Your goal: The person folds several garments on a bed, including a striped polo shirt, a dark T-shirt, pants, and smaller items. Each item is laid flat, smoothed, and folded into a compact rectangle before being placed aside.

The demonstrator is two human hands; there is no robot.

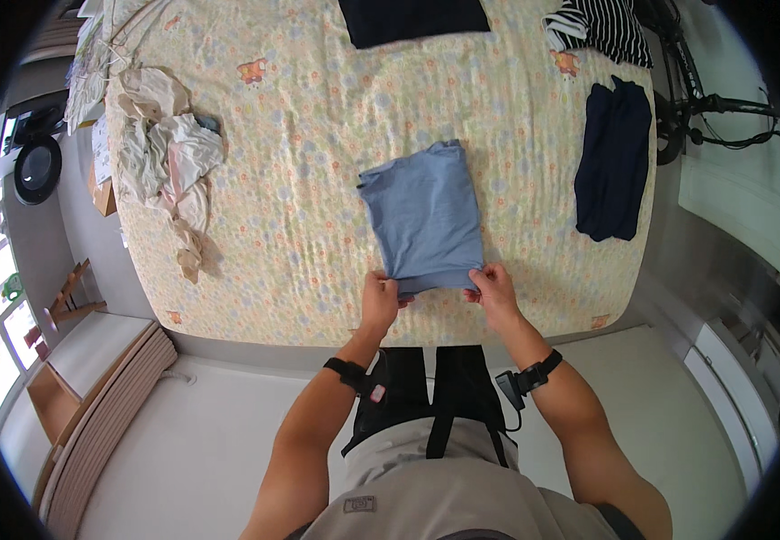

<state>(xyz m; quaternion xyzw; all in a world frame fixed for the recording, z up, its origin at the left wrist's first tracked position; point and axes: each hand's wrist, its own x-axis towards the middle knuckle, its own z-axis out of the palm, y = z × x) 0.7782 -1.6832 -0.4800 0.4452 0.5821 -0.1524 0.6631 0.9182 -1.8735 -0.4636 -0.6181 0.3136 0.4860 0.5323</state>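
A blue cloth garment (427, 209), folded into a rough rectangle, lies on the floral bed cover (295, 202) straight in front of me. My left hand (381, 298) pinches its near left corner between thumb and fingers. The near right corner is gripped the same way by my right hand (493, 289). Between the two hands the near edge forms a narrow turned band. Some fingertips are hidden beneath the cloth. At its far end the garment has uneven edges, with a small dark bit at the far left corner.
Crumpled pale clothes (174, 162) lie at the left. A folded navy garment (613, 162) and a black-and-white striped garment (599, 30) are on the right, with a black cloth (413, 20) at the far side. A bicycle (700, 101) stands beyond the bed's right edge.
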